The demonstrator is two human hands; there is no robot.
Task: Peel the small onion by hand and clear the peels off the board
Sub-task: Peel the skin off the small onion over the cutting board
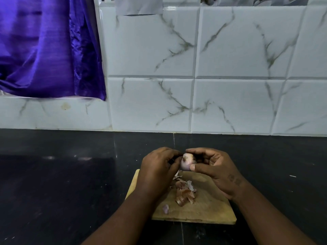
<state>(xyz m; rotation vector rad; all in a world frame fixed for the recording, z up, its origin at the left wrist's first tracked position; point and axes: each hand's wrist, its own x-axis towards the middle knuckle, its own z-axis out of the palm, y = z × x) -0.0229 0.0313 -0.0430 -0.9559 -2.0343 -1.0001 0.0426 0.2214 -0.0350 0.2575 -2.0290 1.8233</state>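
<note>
The small onion point(186, 162) was held up between the two hands, raised above the far edge of the wooden board point(208, 206). The right hand point(215, 168) gripped it, with the fingers curved over its top and far side and the thumb pressed against its near lower side. The left hand point(159, 163) was curled against the onion's other end, its fingertips bunched at the darker tip. Whether they pinched a strip of skin there could not be made out. The visible part of the onion was pale and pinkish, mostly bare of dry skin.

Below the hands, between the two wrists, a loose heap of brown and pale peels point(184, 193) lay on the board. A small purple scrap point(165, 208) lay apart from the heap, nearer the person, just beside the left forearm. The board sat on a dark counter point(70, 174) that ran out to both sides of the hands.

Beyond the hands rose a wall of white marbled tiles point(230, 68). A purple cloth point(44, 46) hung far beyond the left hand, and a sheet of paper point(139, 6) was fixed high on the tiles.
</note>
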